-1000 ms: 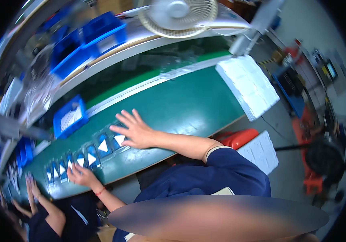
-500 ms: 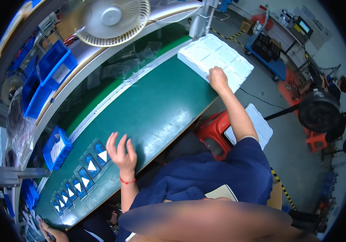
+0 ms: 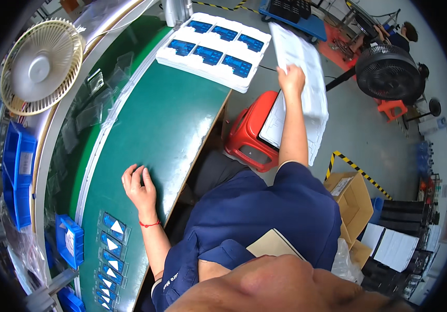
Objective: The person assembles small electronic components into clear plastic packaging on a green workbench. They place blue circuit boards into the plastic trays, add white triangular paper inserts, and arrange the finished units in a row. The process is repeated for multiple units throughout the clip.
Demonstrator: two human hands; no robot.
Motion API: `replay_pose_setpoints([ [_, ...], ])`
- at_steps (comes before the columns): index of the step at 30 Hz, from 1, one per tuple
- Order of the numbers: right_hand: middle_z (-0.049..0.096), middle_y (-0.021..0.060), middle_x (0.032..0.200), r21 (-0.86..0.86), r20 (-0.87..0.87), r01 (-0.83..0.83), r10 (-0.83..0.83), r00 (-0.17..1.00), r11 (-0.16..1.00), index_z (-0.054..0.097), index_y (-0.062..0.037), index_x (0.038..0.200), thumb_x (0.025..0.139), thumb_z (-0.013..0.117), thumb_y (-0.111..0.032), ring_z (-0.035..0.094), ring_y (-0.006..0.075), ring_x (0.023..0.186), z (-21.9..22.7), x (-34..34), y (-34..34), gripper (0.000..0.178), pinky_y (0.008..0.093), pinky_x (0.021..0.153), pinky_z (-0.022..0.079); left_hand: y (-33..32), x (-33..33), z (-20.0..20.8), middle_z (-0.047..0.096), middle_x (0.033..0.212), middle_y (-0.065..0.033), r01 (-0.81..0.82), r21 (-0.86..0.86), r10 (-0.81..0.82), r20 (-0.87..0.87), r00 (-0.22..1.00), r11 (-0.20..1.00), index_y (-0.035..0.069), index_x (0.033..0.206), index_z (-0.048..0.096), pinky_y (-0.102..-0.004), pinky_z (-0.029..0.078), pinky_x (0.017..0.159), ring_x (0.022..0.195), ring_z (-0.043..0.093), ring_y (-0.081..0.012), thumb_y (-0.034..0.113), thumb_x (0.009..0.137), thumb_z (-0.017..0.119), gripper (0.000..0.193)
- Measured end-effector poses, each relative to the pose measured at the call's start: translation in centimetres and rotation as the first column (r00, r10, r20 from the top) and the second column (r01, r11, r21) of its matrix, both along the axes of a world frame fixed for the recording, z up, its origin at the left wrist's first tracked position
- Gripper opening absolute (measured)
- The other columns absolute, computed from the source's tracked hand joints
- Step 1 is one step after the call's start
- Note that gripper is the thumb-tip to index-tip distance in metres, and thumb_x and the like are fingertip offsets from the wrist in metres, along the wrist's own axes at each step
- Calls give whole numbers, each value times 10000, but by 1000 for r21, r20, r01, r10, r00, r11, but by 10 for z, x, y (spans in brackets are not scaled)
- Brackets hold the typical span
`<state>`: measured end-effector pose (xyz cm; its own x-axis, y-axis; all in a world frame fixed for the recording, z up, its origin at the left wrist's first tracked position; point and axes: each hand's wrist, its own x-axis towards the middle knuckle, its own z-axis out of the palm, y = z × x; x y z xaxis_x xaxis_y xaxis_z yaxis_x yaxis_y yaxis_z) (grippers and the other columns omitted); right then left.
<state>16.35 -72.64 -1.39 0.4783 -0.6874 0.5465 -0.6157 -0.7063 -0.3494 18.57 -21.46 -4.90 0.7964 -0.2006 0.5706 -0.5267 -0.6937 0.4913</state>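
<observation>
My right hand (image 3: pixel 292 80) grips the near edge of a white moulded tray (image 3: pixel 309 96), held tilted to the right of the table. Beneath it more white trays (image 3: pixel 281 125) lie on a red stool (image 3: pixel 247 132). At the table's far end a stack of white trays (image 3: pixel 202 76) has its top tray filled with several flat blue pieces (image 3: pixel 208 55), set in two rows. Over the near part of the table my left hand (image 3: pixel 141 190) holds nothing, its fingers loosely bent and apart. Near it lies a row of clear holders with blue pieces bearing white triangles (image 3: pixel 114 224).
The green table (image 3: pixel 166 109) is bordered by a metal rail with clear plastic pieces (image 3: pixel 88 114) behind it. Blue bins (image 3: pixel 70 242) and a pale fan (image 3: pixel 40 69) stand along the left. A black fan (image 3: pixel 390 72) and a cardboard box (image 3: pixel 356 205) are on the right.
My right hand has taken the top white tray off the stack and carried it right, over the stool, uncovering the blue pieces. My left hand's fingers have drawn closer together. The view has turned right.
</observation>
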Motion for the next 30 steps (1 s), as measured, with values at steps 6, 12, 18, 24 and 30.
replay_pose_setpoints([
  [6, 628, 143, 1091, 310, -402, 475, -339, 850, 823, 673, -80, 1116, 797, 714, -379, 536, 312, 1130, -175, -57, 6, 439, 478, 973, 368, -4, 4, -5, 636, 1019, -141, 23, 28, -22, -24, 999, 999, 21, 899, 690, -406, 479, 826, 959, 595, -313, 79, 845, 669, 82],
  [12, 550, 114, 1168, 259, -294, 303, -224, 929, 917, 571, -139, 1303, 812, 674, -372, 460, 298, 1174, -226, -60, 23, 553, 474, 1017, 305, 1, 6, -8, 640, 1010, -143, -16, 17, 17, -57, 998, 1000, 19, 897, 691, -403, 482, 821, 953, 600, -311, 93, 857, 662, 89],
  [18, 569, 126, 1137, 227, -341, 280, -193, 920, 933, 578, -125, 1289, 797, 649, -315, 499, 303, 1131, -228, -66, 21, 532, 465, 997, 336, -1, 6, -5, 648, 1007, -149, -20, 24, 22, -56, 998, 999, 11, 897, 691, -391, 496, 814, 950, 618, -303, 89, 860, 664, 90],
  [24, 606, 197, 1112, 232, -349, 228, -138, 927, 946, 617, -101, 1233, 775, 656, -331, 562, 363, 1063, -234, -65, 15, 514, 484, 942, 434, 0, 2, -5, 656, 983, -144, -26, -34, 24, -50, 998, 999, 14, 868, 696, -398, 498, 806, 929, 620, -310, 76, 834, 678, 73],
  [30, 657, 262, 1062, 111, 221, 229, -249, 943, 967, 640, 29, 1101, 856, 641, -256, 628, 417, 974, -202, -45, -69, 376, 466, 859, 488, -5, 8, -5, 650, 941, -140, 15, -105, -14, 4, 1000, 994, 20, 817, 681, -400, 496, 785, 884, 612, -312, 48, 783, 699, 47],
])
